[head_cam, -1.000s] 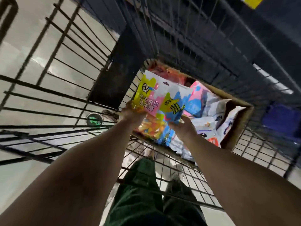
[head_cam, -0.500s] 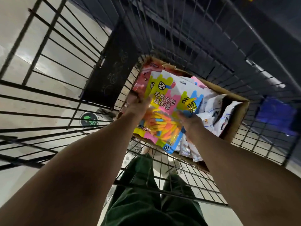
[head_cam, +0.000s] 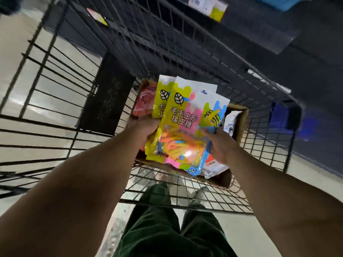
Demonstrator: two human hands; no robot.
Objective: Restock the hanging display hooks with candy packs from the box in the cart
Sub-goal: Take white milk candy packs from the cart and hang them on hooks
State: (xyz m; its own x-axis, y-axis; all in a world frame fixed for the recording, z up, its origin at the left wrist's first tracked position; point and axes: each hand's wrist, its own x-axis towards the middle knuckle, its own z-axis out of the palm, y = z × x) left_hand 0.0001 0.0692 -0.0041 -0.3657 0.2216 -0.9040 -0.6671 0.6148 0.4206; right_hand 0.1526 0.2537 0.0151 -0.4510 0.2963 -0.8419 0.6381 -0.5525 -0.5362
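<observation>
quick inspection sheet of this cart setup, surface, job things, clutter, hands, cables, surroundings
surface: wire cart floor, cardboard box sitting on it
job's things: stack of gummy worm packs held above the box, at least two fanned; white packs and a red pack in the box
clutter: dark panel leaning inside the cart
grippers: left hand grips the stack's left edge; right hand holds its right edge
cables: nothing seen
surroundings: pale floor, dark shelving with blurred labels beyond the cart; display hooks not seen

Single head view, facing steeply down (wide-angle), close over cart (head_cam: pixel 185 201)
</observation>
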